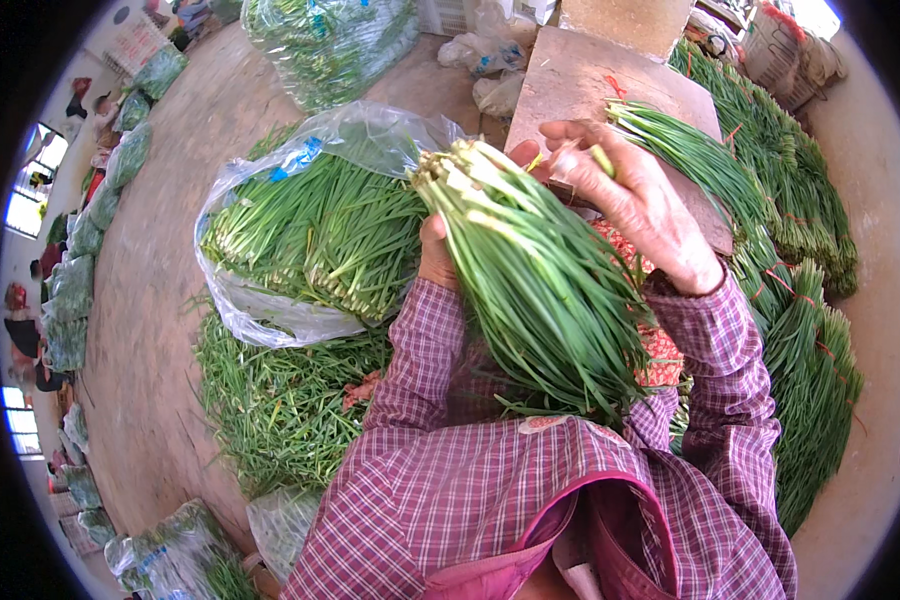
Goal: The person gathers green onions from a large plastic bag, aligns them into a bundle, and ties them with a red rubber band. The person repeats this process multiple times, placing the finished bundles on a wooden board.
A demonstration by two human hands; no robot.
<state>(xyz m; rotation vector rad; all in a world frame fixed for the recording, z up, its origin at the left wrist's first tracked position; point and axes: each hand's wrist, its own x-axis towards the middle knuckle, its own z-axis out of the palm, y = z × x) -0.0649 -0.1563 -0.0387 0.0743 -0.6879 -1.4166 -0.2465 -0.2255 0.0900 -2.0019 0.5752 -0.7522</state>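
A thick bunch of green leafy stalks, likely garlic chives [525, 247], lies across my left hand [436, 244], pale root ends up and away from me, leaf tips towards my lap. The left thumb shows at the bunch's left edge, and fingertips show beyond its root ends. Near those ends, my right hand [630, 187] is raised with a small pale-yellow stalk piece [602, 160] between its fingers. On the left, an open clear plastic bag [247, 307] holds more chives [322, 232]. A smaller bunch [667, 139] rests on the board [570, 75] at the right.
Loose leaf trimmings [292, 405] pile below the bag. Bundles with red ties [810, 375] are stacked along the right. A full plastic bag [330, 52] stands beyond, and another [180, 555] lies at lower left. Filled bags and people line the far left.
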